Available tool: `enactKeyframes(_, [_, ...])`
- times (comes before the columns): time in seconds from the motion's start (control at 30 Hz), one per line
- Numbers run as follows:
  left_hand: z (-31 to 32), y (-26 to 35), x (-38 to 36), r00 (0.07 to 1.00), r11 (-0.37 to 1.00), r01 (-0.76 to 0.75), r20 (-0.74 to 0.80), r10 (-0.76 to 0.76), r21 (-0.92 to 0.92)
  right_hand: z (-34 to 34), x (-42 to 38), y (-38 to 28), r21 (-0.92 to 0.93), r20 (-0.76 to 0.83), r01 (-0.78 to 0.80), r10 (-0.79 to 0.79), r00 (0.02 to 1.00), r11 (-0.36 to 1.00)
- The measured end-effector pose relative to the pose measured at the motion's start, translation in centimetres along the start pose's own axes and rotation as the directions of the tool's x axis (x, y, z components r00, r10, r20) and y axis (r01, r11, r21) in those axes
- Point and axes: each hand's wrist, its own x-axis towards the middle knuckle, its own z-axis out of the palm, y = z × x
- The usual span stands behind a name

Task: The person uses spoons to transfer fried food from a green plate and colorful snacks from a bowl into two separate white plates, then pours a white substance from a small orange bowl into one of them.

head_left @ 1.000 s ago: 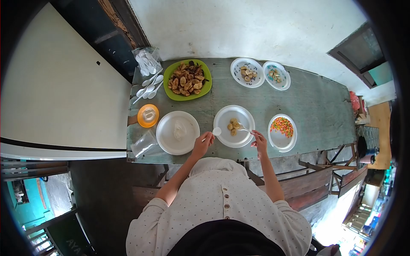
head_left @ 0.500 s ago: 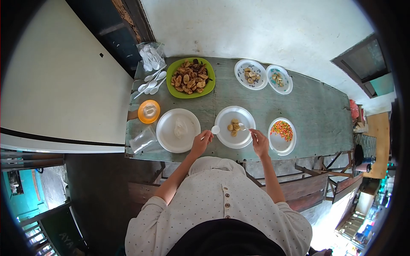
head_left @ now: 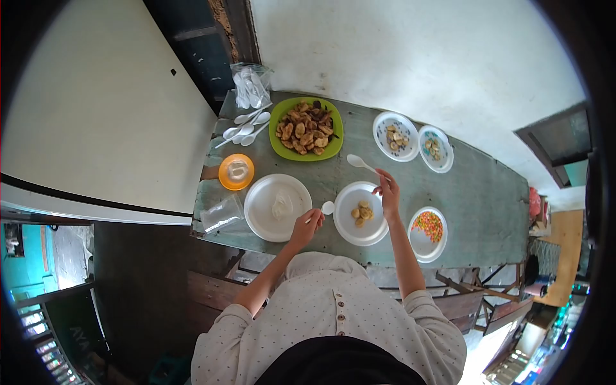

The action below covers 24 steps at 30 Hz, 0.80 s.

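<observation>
My left hand [head_left: 307, 228] is closed on a white plastic spoon [head_left: 328, 208], its bowl between two white plates. In my right hand [head_left: 387, 192] is another white plastic spoon [head_left: 355, 160], held pinched above the far edge of the middle plate [head_left: 377, 232], its bowl pointing to the left. That plate carries a small cluster of pale brown banana-like slices [head_left: 362, 212]. On the left plate [head_left: 254, 222] lies a smear of white cream [head_left: 280, 206]. Colourful small bits [head_left: 430, 226] cover the far part of a plate [head_left: 423, 252] at the right.
A green plate [head_left: 276, 145] heaped with browned fried pieces stands at the back. Left of it are loose white spoons [head_left: 245, 130], a bag of spoons [head_left: 251, 85], an orange dish [head_left: 224, 181] and a clear plastic bag [head_left: 222, 214]. Two patterned plates [head_left: 395, 156] [head_left: 444, 164] sit near the wall.
My right hand has lifted its spoon away from the slices and moved it toward the back of the table. My left hand keeps its spoon beside the plates. The view has shifted slightly.
</observation>
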Motion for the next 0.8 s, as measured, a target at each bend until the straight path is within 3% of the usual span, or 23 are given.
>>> enactKeyframes(0.03, [-0.2,0.1,0.1,1.0,1.0,-0.007,-0.01,0.007,-0.003,0.7,1.7,-0.2,0.082,0.029,-0.027,0.024,0.999,0.996])
enactKeyframes(0.43, [-2.4,3.4,3.7,0.987,0.996,-0.004,-0.16,-0.009,-0.084,10.9,21.2,0.8,0.108,0.231,0.012,-0.037,0.972,0.994])
enactKeyframes(0.7, [-3.1,3.6,5.7,0.978,0.99,0.049,-0.194,-0.074,-0.129,13.5,26.3,2.6,0.07,0.327,-0.181,0.149,0.933,0.981])
enactKeyframes(0.8, [-3.1,3.3,5.9,0.976,0.99,0.067,-0.199,-0.092,-0.125,13.2,27.3,3.2,0.115,0.329,-0.185,0.138,0.934,0.976])
